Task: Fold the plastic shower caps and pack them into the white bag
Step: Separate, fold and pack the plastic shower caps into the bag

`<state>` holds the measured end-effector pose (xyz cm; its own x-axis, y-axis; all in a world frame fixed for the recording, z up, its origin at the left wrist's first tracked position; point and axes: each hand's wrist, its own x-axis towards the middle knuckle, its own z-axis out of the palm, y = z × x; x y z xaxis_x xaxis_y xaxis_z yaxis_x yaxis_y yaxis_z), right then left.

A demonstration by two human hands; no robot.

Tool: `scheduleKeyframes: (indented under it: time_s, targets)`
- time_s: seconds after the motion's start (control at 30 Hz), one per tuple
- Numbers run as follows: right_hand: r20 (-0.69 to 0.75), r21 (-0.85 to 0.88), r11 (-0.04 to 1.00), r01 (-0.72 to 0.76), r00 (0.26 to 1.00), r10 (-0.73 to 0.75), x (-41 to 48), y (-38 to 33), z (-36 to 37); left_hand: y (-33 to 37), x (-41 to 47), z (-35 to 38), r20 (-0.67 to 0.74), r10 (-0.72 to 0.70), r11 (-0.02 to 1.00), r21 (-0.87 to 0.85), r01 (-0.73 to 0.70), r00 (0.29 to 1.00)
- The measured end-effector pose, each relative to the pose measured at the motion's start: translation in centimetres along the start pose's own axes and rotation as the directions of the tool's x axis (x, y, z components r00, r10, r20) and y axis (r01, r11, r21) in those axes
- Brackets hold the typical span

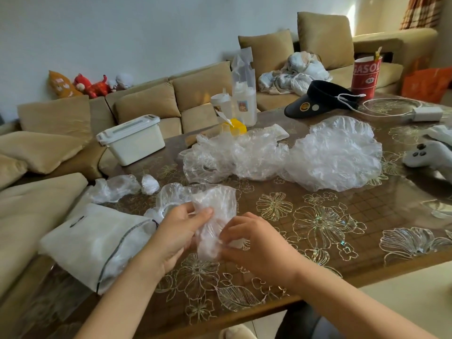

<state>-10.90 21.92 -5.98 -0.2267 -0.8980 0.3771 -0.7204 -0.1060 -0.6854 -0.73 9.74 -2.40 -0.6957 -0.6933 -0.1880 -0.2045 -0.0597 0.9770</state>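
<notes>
- Left hand (182, 231) and right hand (254, 243) both pinch a crumpled shower cap (215, 216), near the white bag (97, 243) on the left.
- It looks light, limp and slippery; hold the gathered edge.

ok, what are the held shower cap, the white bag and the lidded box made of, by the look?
Shower cap: thin clear plastic film, glossy; it crinkles and shows through.
White bag: probably soft non-woven or mesh fabric, matte, faintly translucent; weave unreadable.
Lidded box: rigid off-white plastic, smooth, with moulded lid clips.
</notes>
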Motion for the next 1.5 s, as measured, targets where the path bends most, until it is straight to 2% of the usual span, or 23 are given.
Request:
scheduleKeyframes:
  time_s: [0.13,0.23,0.3,0.37,0.43,0.5,0.6,0.63,0.67,0.7,0.73,0.8,0.83,0.97,1.13,1.2,1.33,1.43,1.5]
  targets:
    - [0.050,0.252,0.949,-0.188,0.982,0.181,-0.2,0.2,-0.6,-0.1,-0.8,0.9,0.098,0.032,0.999,0.024,-0.035,0.995]
    - [0.065,0.218,0.941,-0.260,0.966,0.252,-0.2,0.4,-0.7,0.1,-1.4,1.4,0.193,-0.012,1.000,-0.015,0.015,0.981]
    - [0.058,0.184,0.940,-0.287,0.958,0.281,-0.2,0.6,-0.6,0.6,-1.7,1.6,0.315,-0.036,0.996,-0.070,0.061,0.949]
    - [0.056,0.187,0.936,-0.299,0.954,0.294,-0.1,0.7,-0.6,0.5,-1.6,1.2,0.387,-0.043,0.999,0.007,0.044,0.921]
    - [0.067,0.216,0.924,-0.314,0.949,0.307,-0.2,0.7,-0.7,0.3,-1.7,1.1,0.367,-0.025,0.992,0.122,-0.021,0.930]
    - [0.031,0.160,0.941,-0.299,0.954,0.298,-0.3,0.4,-0.7,0.1,-1.7,1.2,0.300,-0.006,0.995,0.093,-0.023,0.954]
    - [-0.213,0.053,0.945,-0.322,0.921,0.326,-0.2,0.1,-0.3,0.0,-1.4,1.3,0.180,-0.007,1.000,-0.025,0.012,0.984]
    - [-0.294,0.097,0.932,-0.349,0.885,0.361,-0.1,0.1,-0.2,0.0,-1.2,1.2,0.147,-0.022,0.997,-0.071,0.033,0.989]
    - [-0.323,0.210,0.903,-0.375,0.845,0.426,0.0,0.1,-0.3,0.0,-1.1,1.1,0.130,-0.039,0.992,-0.114,0.054,0.991]
    - [-0.283,0.362,0.846,-0.392,0.818,0.500,0.0,0.2,-0.5,0.1,-1.1,1.1,0.130,-0.053,0.986,-0.147,0.072,0.990]
    - [-0.183,0.519,0.758,-0.396,0.814,0.551,0.0,0.3,-0.9,0.3,-1.1,1.1,0.145,-0.065,0.981,-0.171,0.090,0.987]
    - [0.057,0.722,0.555,-0.412,0.836,0.546,0.0,0.7,-1.2,0.6,-1.4,1.3,0.195,-0.090,0.974,-0.189,0.127,0.977]
    - [0.121,0.765,0.492,-0.415,0.843,0.523,0.0,0.9,-1.3,0.8,-1.5,1.4,0.215,-0.103,0.972,-0.187,0.145,0.971]
    - [0.128,0.853,0.392,-0.345,0.866,0.483,0.1,1.4,-1.5,0.8,-1.7,1.7,0.211,-0.145,0.969,-0.169,0.182,0.967]
    - [0.287,0.874,0.235,-0.425,0.843,0.455,0.1,1.5,-1.9,0.7,-1.7,2.0,0.190,-0.148,0.951,-0.241,0.192,0.971]
    - [0.298,0.865,0.236,-0.443,0.831,0.469,0.1,1.7,-1.8,0.7,-1.6,2.1,0.205,-0.155,0.935,-0.285,0.211,0.966]
    - [0.259,0.835,0.333,-0.438,0.847,0.464,0.2,2.0,-1.5,0.6,-1.5,1.8,0.281,-0.206,0.869,-0.388,0.307,0.937]
    - [0.249,0.781,0.437,-0.445,0.865,0.436,0.1,2.1,-1.6,0.6,-1.5,1.5,0.351,-0.260,0.894,-0.265,0.362,0.900]
    - [0.237,0.744,0.506,-0.437,0.880,0.411,-0.1,2.0,-1.7,0.5,-1.7,1.4,0.349,-0.289,0.910,-0.189,0.369,0.891]
